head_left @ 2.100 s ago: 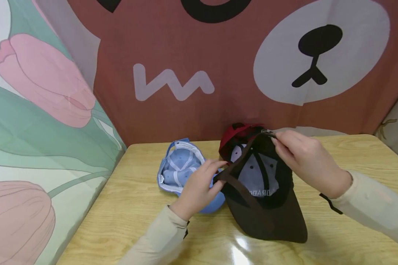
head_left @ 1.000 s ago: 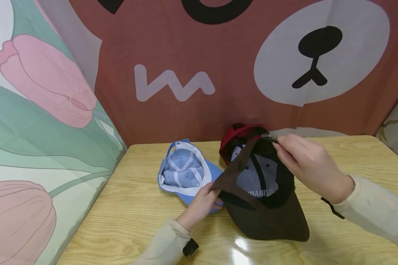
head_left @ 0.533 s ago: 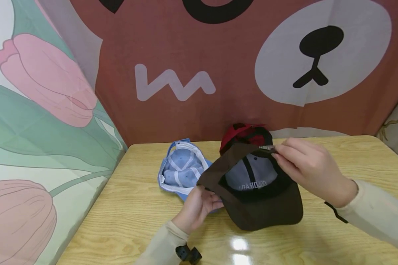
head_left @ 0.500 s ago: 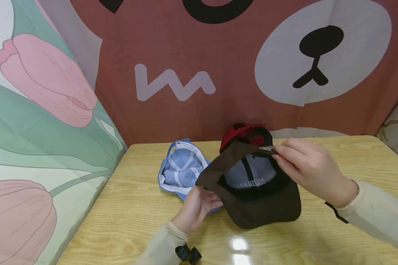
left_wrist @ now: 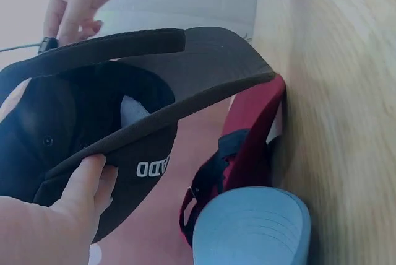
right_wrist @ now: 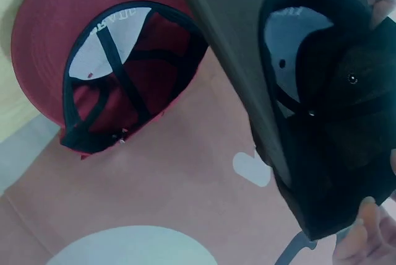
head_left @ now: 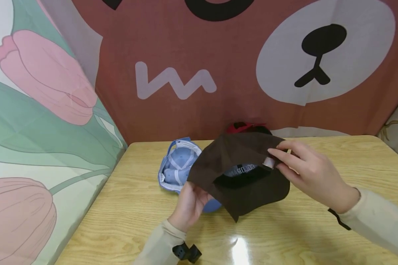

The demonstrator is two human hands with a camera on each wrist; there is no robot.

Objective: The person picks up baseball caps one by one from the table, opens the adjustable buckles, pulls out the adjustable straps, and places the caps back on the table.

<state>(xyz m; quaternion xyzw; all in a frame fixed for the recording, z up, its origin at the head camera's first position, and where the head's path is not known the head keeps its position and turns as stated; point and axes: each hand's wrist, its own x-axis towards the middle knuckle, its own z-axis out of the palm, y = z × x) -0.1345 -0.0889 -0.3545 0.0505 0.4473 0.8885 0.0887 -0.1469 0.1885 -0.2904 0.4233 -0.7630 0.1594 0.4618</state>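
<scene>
A dark brown baseball cap is held up above the table, its opening towards me and its brim pointing down. My left hand grips the cap's left edge; in the left wrist view, fingers lie against the crown near pale lettering. With thumb and fingers, my right hand pinches the back strap by a shiny silver buckle. Behind it on the table, a light blue cap lies with its inside up, partly covered by my left hand and the brown cap.
A red cap sits at the table's back edge, mostly hidden by the brown one; the right wrist view shows its dark-trimmed inside. The wooden table meets a bear-print cloth behind and a tulip-print cloth at left.
The brown cap has tipped and shifted left, so less of its inside and more of its outer crown show. My left hand has moved slightly left; the red cap is more covered.
</scene>
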